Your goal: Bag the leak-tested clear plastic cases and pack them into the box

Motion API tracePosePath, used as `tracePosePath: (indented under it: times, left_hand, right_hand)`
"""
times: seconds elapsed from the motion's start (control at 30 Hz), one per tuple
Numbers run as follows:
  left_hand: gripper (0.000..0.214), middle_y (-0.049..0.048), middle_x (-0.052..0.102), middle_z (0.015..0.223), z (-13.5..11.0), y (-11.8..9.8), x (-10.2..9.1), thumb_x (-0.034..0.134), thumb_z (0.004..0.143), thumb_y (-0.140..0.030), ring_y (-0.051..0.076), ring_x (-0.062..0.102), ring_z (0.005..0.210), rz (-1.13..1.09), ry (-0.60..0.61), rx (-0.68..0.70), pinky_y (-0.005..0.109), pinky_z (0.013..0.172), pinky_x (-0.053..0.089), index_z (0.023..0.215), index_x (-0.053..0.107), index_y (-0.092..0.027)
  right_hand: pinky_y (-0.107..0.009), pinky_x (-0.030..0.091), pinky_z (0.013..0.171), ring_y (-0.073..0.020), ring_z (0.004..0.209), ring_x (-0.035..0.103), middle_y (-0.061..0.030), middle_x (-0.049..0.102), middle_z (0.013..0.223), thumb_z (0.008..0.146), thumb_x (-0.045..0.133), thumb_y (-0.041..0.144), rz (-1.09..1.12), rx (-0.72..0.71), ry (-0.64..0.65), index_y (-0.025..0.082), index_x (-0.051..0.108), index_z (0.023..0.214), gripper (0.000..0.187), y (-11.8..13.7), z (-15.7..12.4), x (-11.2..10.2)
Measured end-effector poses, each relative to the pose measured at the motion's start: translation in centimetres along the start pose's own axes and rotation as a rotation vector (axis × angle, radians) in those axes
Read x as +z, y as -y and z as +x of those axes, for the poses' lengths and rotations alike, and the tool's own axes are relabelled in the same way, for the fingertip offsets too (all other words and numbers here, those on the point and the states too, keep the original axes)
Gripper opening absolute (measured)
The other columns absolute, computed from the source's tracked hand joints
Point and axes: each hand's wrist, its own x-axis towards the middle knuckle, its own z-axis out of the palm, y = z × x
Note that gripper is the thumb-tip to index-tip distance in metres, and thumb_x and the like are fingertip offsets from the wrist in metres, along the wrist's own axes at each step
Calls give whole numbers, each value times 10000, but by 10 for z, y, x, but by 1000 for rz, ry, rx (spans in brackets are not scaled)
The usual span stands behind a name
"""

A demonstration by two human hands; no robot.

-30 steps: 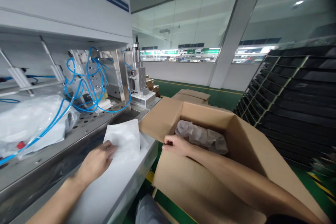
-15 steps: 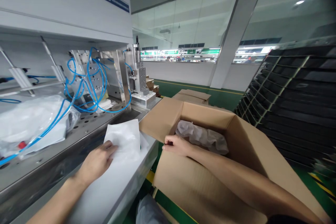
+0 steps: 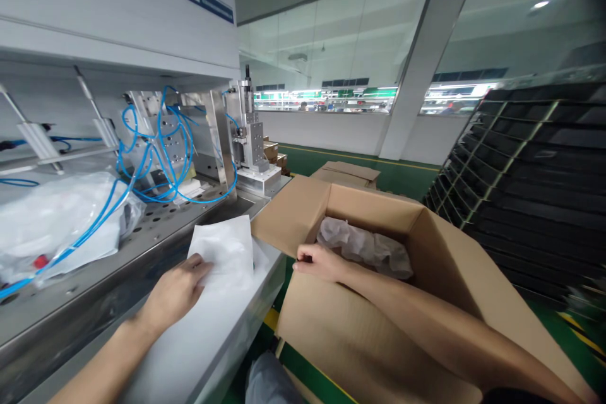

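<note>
Lying at far left, a plastic bag [image 3: 52, 205] sits on a drilled metal deck [image 3: 101, 278], a red piece [image 3: 41, 261] showing at its lower edge. Overhead runs a white cabinet [image 3: 118, 12]. Blue hoses [image 3: 208, 202] loop beneath it and trail across the bag. Below the deck's edge, a worker's left hand [image 3: 175, 290] reaches in, fingers bent close together and tips touching the lower left part of a white sheet [image 3: 227, 246]; whether they pinch it or only press it cannot be told. The sheet lies on a white ledge [image 3: 203, 341], and a yellow-and-blue sign [image 3: 208, 1] marks the cabinet above. Behind the sheet, a metal fixture [image 3: 255, 139] stands upright. Right of the ledge is an open carton [image 3: 466, 265], its left flap [image 3: 284, 214] folded outward. The right hand [image 3: 322, 262] is curled at the corner of the near flap [image 3: 331, 315], fingers drawn together, their grip on it unclear. Inside, just past that hand, white-wrapped pieces [image 3: 364, 243] lie in a row. A window [image 3: 331, 31] spans the wall beyond; at far right, a strapped black stack [image 3: 540, 183] leans in view.
</note>
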Motion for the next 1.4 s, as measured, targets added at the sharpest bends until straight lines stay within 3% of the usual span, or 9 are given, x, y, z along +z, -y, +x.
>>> tracePosePath:
  times: [0.27, 1.4]
  left_hand:
    - [487, 102, 580, 1233, 0, 0, 0, 405, 860, -69, 281, 626, 1120, -24, 28, -1, 469, 1000, 520, 1255, 625, -250]
    - [457, 93, 584, 1223, 2, -2, 0, 407, 843, -56, 269, 640, 1096, 15, 37, -17, 434, 967, 532, 1200, 623, -242]
  right_hand:
    - [-233, 318, 593, -104, 660, 491, 42, 584, 713, 852, 677, 421, -11, 8, 4, 179, 583, 764, 274, -2, 0, 1]
    - [-241, 322, 599, -111, 660, 500, 37, 592, 706, 833, 682, 422, -9, 34, 0, 182, 575, 742, 278, 4, 0, 0]
